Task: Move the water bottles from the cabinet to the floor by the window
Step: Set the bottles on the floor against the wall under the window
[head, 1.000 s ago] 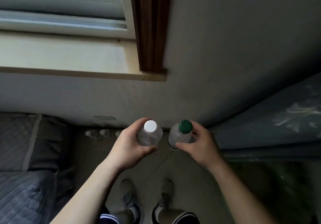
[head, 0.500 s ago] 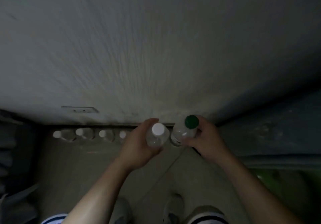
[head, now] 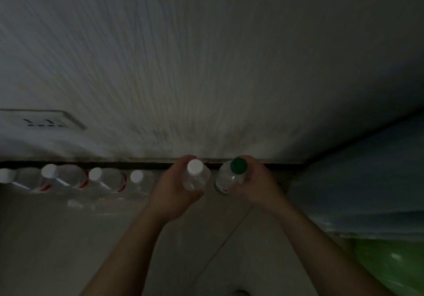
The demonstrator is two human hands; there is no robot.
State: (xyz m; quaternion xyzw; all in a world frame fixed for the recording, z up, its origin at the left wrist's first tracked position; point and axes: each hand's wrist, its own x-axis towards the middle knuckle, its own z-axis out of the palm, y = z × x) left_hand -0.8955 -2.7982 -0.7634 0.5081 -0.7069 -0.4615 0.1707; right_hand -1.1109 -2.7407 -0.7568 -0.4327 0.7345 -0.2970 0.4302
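I see a pale tiled floor (head: 68,238) in dim light. Four clear bottles (head: 66,177) with white caps stand on it in a row along the wall's dark base, side by side, left of centre.

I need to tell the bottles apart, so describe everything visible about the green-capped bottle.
The clear plastic bottle with the round green screw cap is seen from above, roughly upright and capped. The right hand grips its body, fingers wrapped around the far side. It sits low by the wall's base, beside the white-capped clear bottle. Whether it touches the floor is unclear.
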